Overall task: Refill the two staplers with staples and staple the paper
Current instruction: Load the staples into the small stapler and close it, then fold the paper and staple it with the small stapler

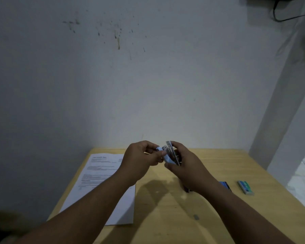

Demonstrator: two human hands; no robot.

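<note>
Your right hand (185, 166) grips stapler (168, 155), held above table (209, 166), opened, long axis tilted up and away, hinge end low in palm. Your left hand (141, 158) pinches near its upper left end; staple strip between fingers too small to confirm. Channel mouth faces left hand, so feeding likely falls to it. Paper (99, 175) lies left; staple box (246, 187) right, well apart.

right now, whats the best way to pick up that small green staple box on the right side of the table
Pinch the green staple box across its two long sides, coming straight down from above. It lies flat on the table, long and narrow, angled away from the table's front edge, with bare wood around it. The right hand is nearer, but it and the left hand are both holding the light blue stapler.
</note>
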